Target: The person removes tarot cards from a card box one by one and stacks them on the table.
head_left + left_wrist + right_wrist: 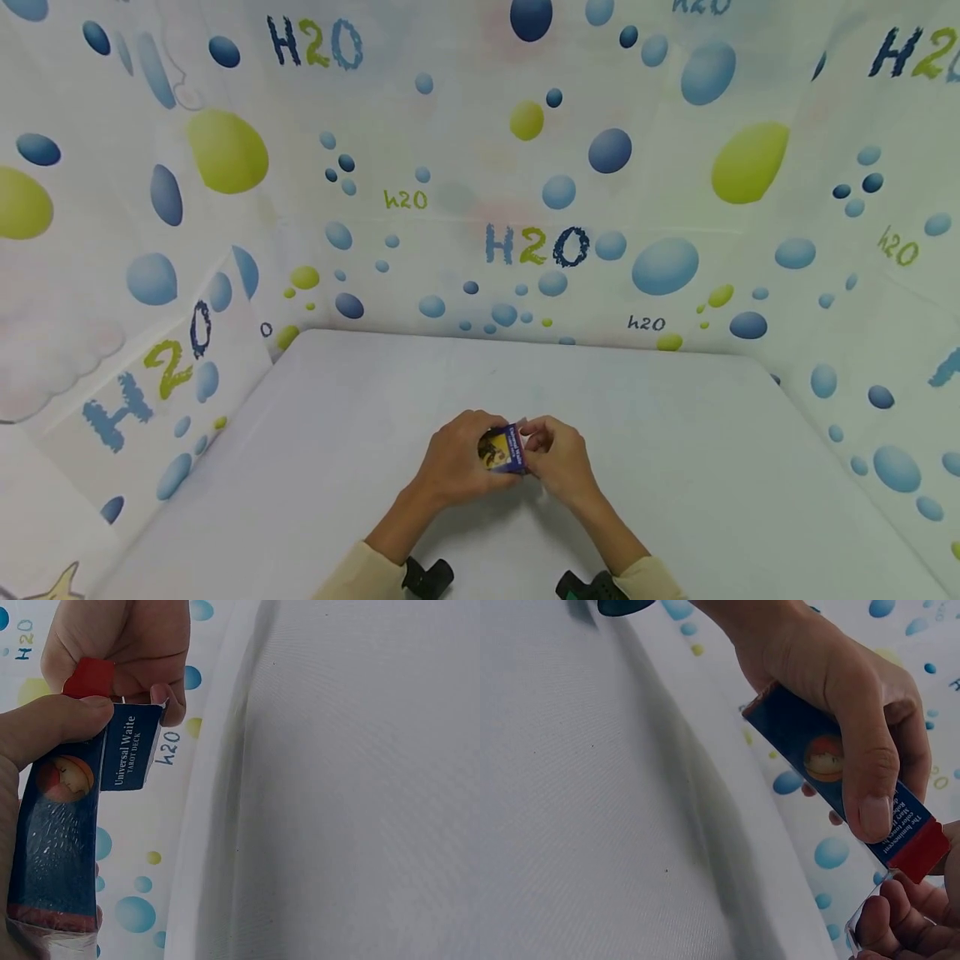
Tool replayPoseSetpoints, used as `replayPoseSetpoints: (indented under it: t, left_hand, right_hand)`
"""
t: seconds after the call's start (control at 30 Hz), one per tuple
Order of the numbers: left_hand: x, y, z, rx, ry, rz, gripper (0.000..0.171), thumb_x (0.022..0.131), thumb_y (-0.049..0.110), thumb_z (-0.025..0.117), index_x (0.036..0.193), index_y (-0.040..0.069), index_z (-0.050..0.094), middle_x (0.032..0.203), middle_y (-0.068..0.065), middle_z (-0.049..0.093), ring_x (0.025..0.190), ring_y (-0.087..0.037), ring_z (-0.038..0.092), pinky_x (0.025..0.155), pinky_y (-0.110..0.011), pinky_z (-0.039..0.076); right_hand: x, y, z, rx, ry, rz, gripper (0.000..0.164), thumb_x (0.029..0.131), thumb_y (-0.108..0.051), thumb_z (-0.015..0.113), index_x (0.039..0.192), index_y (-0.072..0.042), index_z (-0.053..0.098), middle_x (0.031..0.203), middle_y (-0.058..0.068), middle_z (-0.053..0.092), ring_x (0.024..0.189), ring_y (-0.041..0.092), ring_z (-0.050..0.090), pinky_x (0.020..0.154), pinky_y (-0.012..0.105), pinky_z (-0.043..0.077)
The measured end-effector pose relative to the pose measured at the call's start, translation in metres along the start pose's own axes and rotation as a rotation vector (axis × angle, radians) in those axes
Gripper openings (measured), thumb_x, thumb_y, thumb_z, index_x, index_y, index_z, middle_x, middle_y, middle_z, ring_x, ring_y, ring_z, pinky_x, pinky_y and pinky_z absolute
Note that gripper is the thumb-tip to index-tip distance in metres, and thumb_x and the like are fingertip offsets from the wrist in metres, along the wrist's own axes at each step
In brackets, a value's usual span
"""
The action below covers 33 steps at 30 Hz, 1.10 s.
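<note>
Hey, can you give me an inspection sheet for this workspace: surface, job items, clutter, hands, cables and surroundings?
Surface: white tabletop, with a few small dark specks in the wrist views.
Job items: blue tarot box, one end open, its printed flap and a red flap standing out; clear film at the other end.
Clutter: nothing seen.
Hands: left hand grips the box; right hand has curled fingers at the open end, grip on the flap unclear.
Cables: nothing seen.
Surroundings: white backdrop printed with blue and green drops and H2O lettering.
</note>
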State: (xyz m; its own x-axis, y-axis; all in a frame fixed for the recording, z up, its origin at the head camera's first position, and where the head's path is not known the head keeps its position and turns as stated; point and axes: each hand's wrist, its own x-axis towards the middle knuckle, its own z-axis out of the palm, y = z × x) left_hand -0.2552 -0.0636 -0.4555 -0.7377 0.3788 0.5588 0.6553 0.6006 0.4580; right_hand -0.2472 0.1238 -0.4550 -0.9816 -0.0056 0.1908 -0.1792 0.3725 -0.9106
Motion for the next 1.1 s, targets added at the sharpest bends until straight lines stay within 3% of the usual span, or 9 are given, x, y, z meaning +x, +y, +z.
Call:
replayPoseSetpoints:
  t: [0.57, 0.8, 1.1]
  left_hand:
    - [0.0020, -0.0007, 0.0004, 0.000, 0.000, -0.012, 0.067, 0.062, 0.044, 0.096, 0.115, 0.013, 0.070, 0.103, 0.006, 0.070, 0.089, -0.004, 0.058, 0.075, -0.025, 0.054]
    - [0.0012, -0.0001, -0.0009, -0.002, -0.010, -0.028, 0.068, 0.062, 0.043, 0.096, 0.117, 0.013, 0.070, 0.105, 0.005, 0.070, 0.090, -0.005, 0.058, 0.077, -0.026, 0.054]
    - [0.0019, -0.0001, -0.0022, 0.004, -0.027, -0.025, 0.070, 0.063, 0.043, 0.096, 0.119, 0.012, 0.069, 0.107, 0.004, 0.070, 0.092, -0.006, 0.059, 0.078, -0.027, 0.054]
  right_hand:
    - [0.0019, 0.0014, -0.0018, 0.072, -0.029, 0.037, 0.019, 0.083, 0.012, 0.064, 0.098, 0.001, 0.068, 0.074, 0.007, 0.061, 0.064, 0.016, 0.057, 0.050, 0.023, 0.049]
    - [0.0020, -0.0002, -0.0038, 0.096, -0.041, 0.063, 0.022, 0.084, 0.010, 0.067, 0.104, 0.000, 0.069, 0.078, 0.007, 0.063, 0.069, 0.017, 0.061, 0.057, 0.024, 0.053]
    - [0.0029, 0.0010, -0.0066, 0.121, -0.055, 0.060, 0.028, 0.085, 0.008, 0.070, 0.110, -0.004, 0.069, 0.077, 0.006, 0.063, 0.069, 0.019, 0.060, 0.057, 0.024, 0.050]
